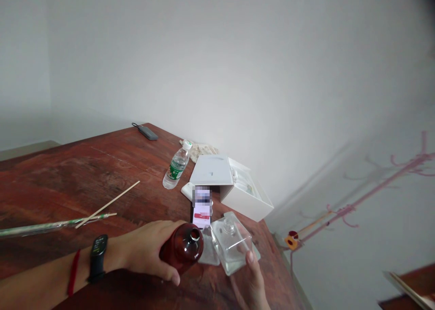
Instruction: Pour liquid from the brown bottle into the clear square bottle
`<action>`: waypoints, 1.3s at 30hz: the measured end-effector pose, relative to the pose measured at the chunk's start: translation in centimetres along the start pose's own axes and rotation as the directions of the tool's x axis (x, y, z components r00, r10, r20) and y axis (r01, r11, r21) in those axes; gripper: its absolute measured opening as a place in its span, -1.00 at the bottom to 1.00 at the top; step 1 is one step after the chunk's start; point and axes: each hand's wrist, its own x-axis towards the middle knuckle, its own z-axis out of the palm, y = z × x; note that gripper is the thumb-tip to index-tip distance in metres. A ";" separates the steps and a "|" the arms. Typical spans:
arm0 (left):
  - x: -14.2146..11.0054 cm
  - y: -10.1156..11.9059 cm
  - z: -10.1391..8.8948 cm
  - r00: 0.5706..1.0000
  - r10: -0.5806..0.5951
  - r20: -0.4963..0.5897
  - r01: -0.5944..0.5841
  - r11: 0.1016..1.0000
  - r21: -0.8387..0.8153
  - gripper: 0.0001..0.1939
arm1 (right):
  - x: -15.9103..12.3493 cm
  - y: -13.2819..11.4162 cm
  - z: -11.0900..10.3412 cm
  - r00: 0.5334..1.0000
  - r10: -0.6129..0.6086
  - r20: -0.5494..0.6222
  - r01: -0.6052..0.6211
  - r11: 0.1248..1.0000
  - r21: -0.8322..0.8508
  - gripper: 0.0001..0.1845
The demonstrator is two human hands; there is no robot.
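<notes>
Wooden table (pixel 78 174), left hand (pixel 149 249) clasped around brown bottle (pixel 181 250), right hand (pixel 253 278) gripping clear container (pixel 229 244)

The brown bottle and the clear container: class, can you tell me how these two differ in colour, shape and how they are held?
The brown bottle is dark brown, while the clear container is see-through. The brown bottle has a rounded body; the clear container has flat sides and corners. The left hand grips the brown bottle, the right hand the clear container. Both have shiny surfaces.
</notes>
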 end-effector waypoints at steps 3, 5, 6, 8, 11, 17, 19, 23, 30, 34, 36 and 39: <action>-0.1 -0.2 0.2 1.000 0.006 -0.020 -0.007 1.000 -0.024 -0.19 | -0.2 -0.2 0.5 1.000 0.015 -0.003 -0.015 1.000 0.008 -0.20; -0.1 -0.3 0.6 0.999 0.004 -0.040 -0.006 0.998 -0.064 -0.16 | -0.2 -0.4 0.6 1.000 0.016 -0.026 -0.016 1.000 0.006 -0.18; -0.1 -0.4 0.7 0.999 0.001 -0.052 -0.004 0.997 -0.074 -0.18 | -0.2 -0.4 0.6 0.999 0.017 -0.031 -0.017 1.000 0.006 -0.19; -0.1 -0.5 1.0 0.997 -0.005 -0.075 0.000 0.998 -0.059 -0.25 | -0.2 -0.5 0.7 0.999 0.016 -0.033 -0.016 1.000 0.006 -0.22; -0.1 -0.5 1.0 0.996 0.003 -0.093 -0.005 1.000 -0.027 -0.33 | -0.1 -0.7 0.9 0.999 0.002 -0.048 -0.002 1.000 -0.008 -0.27; -0.2 -0.6 0.5 0.990 0.039 -0.135 -0.052 0.994 -0.098 -0.28 | 0.0 -1.2 1.2 0.999 -0.021 -0.027 0.019 0.997 -0.069 -0.25; -0.1 -0.4 0.4 0.989 0.074 -0.130 -0.093 0.986 -0.142 -0.19 | 0.1 -1.3 1.1 0.999 -0.034 -0.022 0.031 0.994 -0.105 -0.25; 0.1 0.2 0.2 0.979 0.162 -0.121 -0.188 0.951 -0.246 -0.03 | 0.1 -1.6 1.0 0.999 -0.045 -0.003 0.044 0.989 -0.144 -0.24; 0.2 0.6 0.3 0.981 0.164 -0.100 -0.185 0.945 -0.269 -0.08 | -0.1 -2.0 1.6 0.999 -0.049 -0.001 0.048 0.987 -0.150 -0.19; 0.2 0.7 0.3 0.981 0.176 -0.085 -0.193 0.937 -0.293 -0.12 | 0.2 -1.8 1.4 0.998 -0.063 -0.009 0.061 0.986 -0.153 -0.15; 0.2 0.7 0.3 0.981 0.173 -0.092 -0.192 0.940 -0.281 -0.13 | 0.3 -1.7 1.2 0.997 -0.072 -0.011 0.070 0.985 -0.155 -0.11; 0.2 0.6 0.4 0.982 0.164 -0.098 -0.184 0.950 -0.252 -0.11 | 0.5 -1.5 1.0 0.996 -0.084 -0.002 0.082 0.985 -0.153 -0.10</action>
